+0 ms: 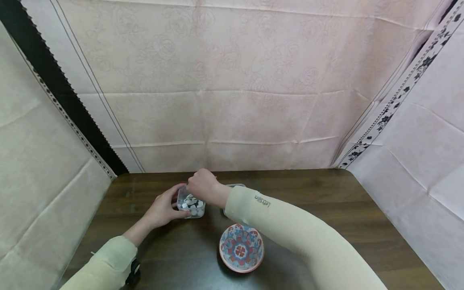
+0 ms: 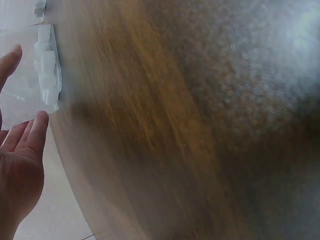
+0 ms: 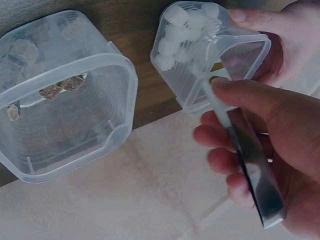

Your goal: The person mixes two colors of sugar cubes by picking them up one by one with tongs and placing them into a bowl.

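My left hand (image 1: 162, 210) holds a clear plastic container (image 3: 172, 86) from its left side, thumb at the near side and fingers toward the far side. White rounded lumps (image 3: 176, 34) gather at its bottom. Above it, my right hand (image 1: 204, 186) grips a pair of shiny metal tongs (image 3: 250, 165), thumb on one side and curled fingers on the other. The tongs' tips reach inside the container by the white lumps, seen blurred through the plastic. In the head view the right hand hides most of the tongs.
A second clear container (image 3: 131, 75) with brown chunks (image 3: 62, 89) stands to the right, partly behind the right forearm. Nearer me is a bowl (image 1: 241, 248) with a red and blue pattern. Cloth (image 1: 217, 121) hangs behind the wooden table (image 1: 308, 189).
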{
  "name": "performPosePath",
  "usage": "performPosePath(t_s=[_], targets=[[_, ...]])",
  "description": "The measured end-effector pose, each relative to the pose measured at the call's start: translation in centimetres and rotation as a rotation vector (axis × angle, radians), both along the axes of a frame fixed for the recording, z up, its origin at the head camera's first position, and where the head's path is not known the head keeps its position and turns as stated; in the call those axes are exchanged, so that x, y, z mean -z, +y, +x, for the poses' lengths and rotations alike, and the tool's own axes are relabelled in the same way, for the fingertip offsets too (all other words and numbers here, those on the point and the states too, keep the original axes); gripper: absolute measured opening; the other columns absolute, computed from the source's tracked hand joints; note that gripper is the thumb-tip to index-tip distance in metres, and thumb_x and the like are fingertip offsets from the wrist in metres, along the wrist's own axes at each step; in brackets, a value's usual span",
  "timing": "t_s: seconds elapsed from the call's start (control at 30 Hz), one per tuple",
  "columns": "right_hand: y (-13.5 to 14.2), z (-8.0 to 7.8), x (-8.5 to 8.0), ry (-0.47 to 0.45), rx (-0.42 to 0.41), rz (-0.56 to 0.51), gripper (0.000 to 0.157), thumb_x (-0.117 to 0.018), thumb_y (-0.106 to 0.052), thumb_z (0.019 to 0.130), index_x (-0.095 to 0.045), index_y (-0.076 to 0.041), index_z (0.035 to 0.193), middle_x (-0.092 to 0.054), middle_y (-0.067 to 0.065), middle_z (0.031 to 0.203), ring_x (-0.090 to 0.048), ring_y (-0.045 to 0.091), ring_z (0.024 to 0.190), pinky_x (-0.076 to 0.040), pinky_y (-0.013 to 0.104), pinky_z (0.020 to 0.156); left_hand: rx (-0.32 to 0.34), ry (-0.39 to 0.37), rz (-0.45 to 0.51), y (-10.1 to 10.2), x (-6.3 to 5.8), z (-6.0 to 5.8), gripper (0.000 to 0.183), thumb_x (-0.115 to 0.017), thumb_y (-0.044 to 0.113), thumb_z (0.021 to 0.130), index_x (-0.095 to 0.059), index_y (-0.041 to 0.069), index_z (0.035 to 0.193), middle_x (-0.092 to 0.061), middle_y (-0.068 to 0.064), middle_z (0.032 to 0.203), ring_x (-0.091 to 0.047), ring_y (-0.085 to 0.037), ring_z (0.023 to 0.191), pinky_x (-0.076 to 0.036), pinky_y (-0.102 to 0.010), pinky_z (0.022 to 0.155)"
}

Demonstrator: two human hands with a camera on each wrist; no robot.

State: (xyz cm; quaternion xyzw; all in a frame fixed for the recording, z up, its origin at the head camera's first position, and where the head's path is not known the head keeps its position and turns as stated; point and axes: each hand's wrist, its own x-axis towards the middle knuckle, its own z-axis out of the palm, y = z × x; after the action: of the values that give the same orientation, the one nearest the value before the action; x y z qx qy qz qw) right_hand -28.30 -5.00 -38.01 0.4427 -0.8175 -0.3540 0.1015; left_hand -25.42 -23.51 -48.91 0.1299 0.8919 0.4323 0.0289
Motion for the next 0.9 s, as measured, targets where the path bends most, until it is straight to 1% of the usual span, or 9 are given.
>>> performPosePath(t_s=[0.07,0.17,0.37,0.57,0.73,0.9], targets=[[0.0,0.1,-0.2,-0.003,0.024,0.005,0.023,-0.062,-0.031,0.11,-0.079,-0.037,0.124,-0.077,-0.016,0.113,-0.072,0.005,0.088,-0.061,0.022,0.073,-0.002,0.001,0.0,0.0,0.0,-0.1,0.095,-0.094,0.023,0.085,-0.04,0.007,0.161,-0.047,-0.025,0.159,-0.056,-0.046,0.137,-0.057,-0.05,0.104],[0.2,0.1,-0.3,0.002,0.049,0.013,0.021,-0.064,-0.032,0.109,-0.08,-0.036,0.121,-0.077,-0.015,0.108,-0.071,0.005,0.085,-0.061,0.022,0.071,-0.006,-0.001,0.001,0.1,0.1,-0.1,0.095,-0.094,0.024,0.085,-0.04,0.006,0.162,-0.047,-0.025,0.159,-0.057,-0.046,0.137,-0.057,-0.05,0.104],[0.3,0.0,0.0,0.01,0.074,0.027,0.02,-0.063,-0.032,0.11,-0.08,-0.036,0.118,-0.077,-0.015,0.106,-0.071,0.005,0.083,-0.061,0.022,0.068,-0.004,-0.007,0.004,0.0,0.1,-0.1,0.095,-0.093,0.024,0.086,-0.039,0.007,0.162,-0.047,-0.025,0.159,-0.056,-0.046,0.137,-0.057,-0.05,0.104],[-0.5,0.0,-0.1,-0.001,0.113,0.03,0.025,-0.058,-0.033,0.112,-0.078,-0.039,0.126,-0.077,-0.014,0.109,-0.071,0.007,0.084,-0.062,0.023,0.069,0.006,0.005,0.01,-0.1,0.2,-0.1,0.094,-0.093,0.024,0.086,-0.04,0.007,0.162,-0.047,-0.025,0.159,-0.056,-0.046,0.138,-0.058,-0.049,0.104],[-1.0,-0.1,-0.2,-0.022,0.147,0.057,0.028,-0.055,-0.032,0.113,-0.074,-0.039,0.133,-0.077,-0.013,0.109,-0.072,0.007,0.083,-0.062,0.023,0.068,0.023,0.011,0.023,-0.1,0.3,-0.2,0.094,-0.094,0.023,0.085,-0.041,0.007,0.16,-0.049,-0.024,0.157,-0.056,-0.045,0.137,-0.059,-0.047,0.102],[-1.4,-0.2,-0.3,-0.037,0.166,0.059,0.026,-0.057,-0.033,0.112,-0.077,-0.035,0.128,-0.077,-0.013,0.11,-0.072,0.006,0.084,-0.062,0.022,0.071,0.021,0.012,0.023,-0.2,0.4,-0.3,0.094,-0.094,0.025,0.085,-0.041,0.007,0.16,-0.048,-0.024,0.158,-0.057,-0.045,0.137,-0.059,-0.047,0.101]])
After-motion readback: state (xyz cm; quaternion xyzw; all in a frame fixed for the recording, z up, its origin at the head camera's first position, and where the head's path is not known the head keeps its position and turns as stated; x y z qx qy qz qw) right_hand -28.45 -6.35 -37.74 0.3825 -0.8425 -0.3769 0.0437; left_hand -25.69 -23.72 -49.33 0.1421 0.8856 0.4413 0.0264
